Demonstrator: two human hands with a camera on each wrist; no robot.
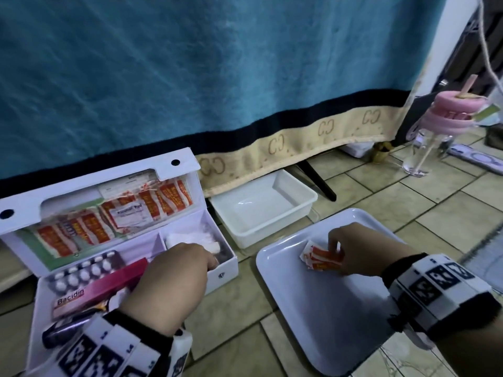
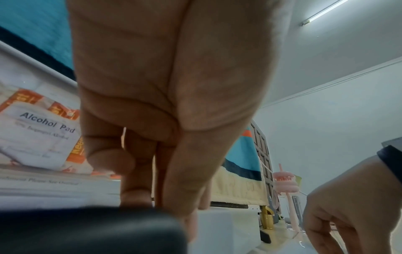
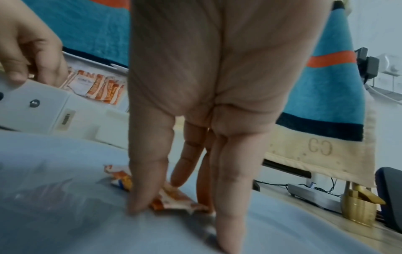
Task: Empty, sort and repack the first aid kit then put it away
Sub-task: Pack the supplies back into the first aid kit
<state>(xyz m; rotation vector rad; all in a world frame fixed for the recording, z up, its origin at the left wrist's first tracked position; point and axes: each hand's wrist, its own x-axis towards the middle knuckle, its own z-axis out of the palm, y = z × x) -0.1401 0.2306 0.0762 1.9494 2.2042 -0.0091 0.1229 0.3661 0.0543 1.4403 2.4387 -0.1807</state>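
Right hand [image 1: 353,250]: over the flat white tray [image 1: 313,317]; thumb and fingers [image 3: 139,194] extend downward and close on a small bunch of orange-and-white plaster packets [image 1: 322,258], pinching it against the tray surface. Grasp confirmed in the right wrist view [image 3: 172,197].
Left hand [image 1: 174,278]: set on the front right rim of the first aid kit box [image 1: 223,270]; fingertips curl over the wall of the right compartment. Whether the hand clamps the wall or only rests on it cannot be told; the left wrist view shows fingers [image 2: 135,171] pointing down with nothing held between them.
First aid kit box: open on the tiled floor [image 1: 449,213], to the left of the right-hand grip, lid [image 1: 89,186] standing up behind the base.
Lid contents: more orange plaster packets [image 1: 163,200] and an alcohol pad sachet [image 1: 130,217], tucked in the lid pocket.
Right compartment: white gauze [image 1: 190,239], just beyond the left fingertips.
Left compartment: tablet blister pack [image 1: 84,270] and a pink Bacidin carton [image 1: 100,289], beside the left wrist.
Deep white bin [image 1: 261,210]: on the floor beyond both hands, between the box and the tray.
Background: teal cloth with a beige border [image 1: 217,77] hanging behind; clear bottle with a pink lid [image 1: 432,131] far right.
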